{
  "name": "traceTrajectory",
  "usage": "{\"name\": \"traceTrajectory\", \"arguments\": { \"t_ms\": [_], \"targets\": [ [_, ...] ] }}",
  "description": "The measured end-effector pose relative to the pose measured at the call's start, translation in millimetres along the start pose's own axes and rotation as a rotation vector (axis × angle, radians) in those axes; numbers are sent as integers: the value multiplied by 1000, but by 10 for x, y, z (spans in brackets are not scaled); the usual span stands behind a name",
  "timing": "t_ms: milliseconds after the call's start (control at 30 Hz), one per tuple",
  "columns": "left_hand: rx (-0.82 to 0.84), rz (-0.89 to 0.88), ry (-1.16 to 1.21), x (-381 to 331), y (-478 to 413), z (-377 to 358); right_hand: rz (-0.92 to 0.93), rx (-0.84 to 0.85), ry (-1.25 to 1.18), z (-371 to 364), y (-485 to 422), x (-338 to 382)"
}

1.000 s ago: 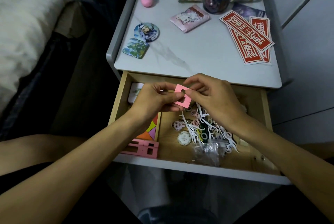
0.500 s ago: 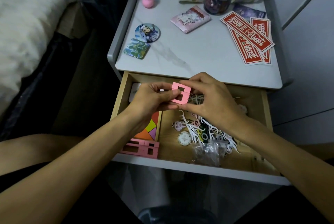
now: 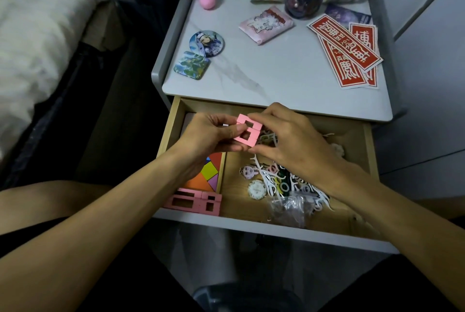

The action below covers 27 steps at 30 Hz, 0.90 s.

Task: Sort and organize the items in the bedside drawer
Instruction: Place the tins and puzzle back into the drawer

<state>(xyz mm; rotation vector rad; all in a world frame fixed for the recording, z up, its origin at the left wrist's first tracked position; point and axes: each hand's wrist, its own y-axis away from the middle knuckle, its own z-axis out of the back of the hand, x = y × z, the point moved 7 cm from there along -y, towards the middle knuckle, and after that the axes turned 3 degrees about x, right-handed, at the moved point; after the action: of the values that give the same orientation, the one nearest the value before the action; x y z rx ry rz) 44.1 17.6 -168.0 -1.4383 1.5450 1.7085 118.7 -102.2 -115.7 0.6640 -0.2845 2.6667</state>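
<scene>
Both hands are over the open drawer (image 3: pixel 367 145), pinching one pink block (image 3: pixel 247 130) btw them: left hand (image 3: pixel 211 135) grips its left edge w/ thumb & fingers, right hand (image 3: pixel 289 145) curls round its right edge. The block is held above the drawer's back-left part, long axis roughly away from the person. The other pink blocks (image 3: pixel 193 202) lie at the front-left corner, long side along the drawer front. Left hand is nearer; prob. needs a quarter turn to match.
</scene>
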Motion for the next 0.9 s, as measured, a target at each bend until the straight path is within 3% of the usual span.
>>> {"name": "traceTrajectory", "arguments": {
  "t_ms": [367, 533, 733, 800, 900],
  "targets": [
    [27, 58, -47, -24, 138, 91, 72, -68, 144, -20, 25, 206],
    [87, 108, -139, -122, 210, 215, -34, -44, -12, -43, -37, 213],
    [136, 201, -303, -226, 320, 445, -205, 17, -373, -234, -150, 211],
    [68, 203, -430, -272, 333, 598, -237, 68, -496, -383, -203, 231],
    [-279, 131, -910, -407, 252, 1097, -244, 183, -532, -699, -248, 264]
  ]
}}
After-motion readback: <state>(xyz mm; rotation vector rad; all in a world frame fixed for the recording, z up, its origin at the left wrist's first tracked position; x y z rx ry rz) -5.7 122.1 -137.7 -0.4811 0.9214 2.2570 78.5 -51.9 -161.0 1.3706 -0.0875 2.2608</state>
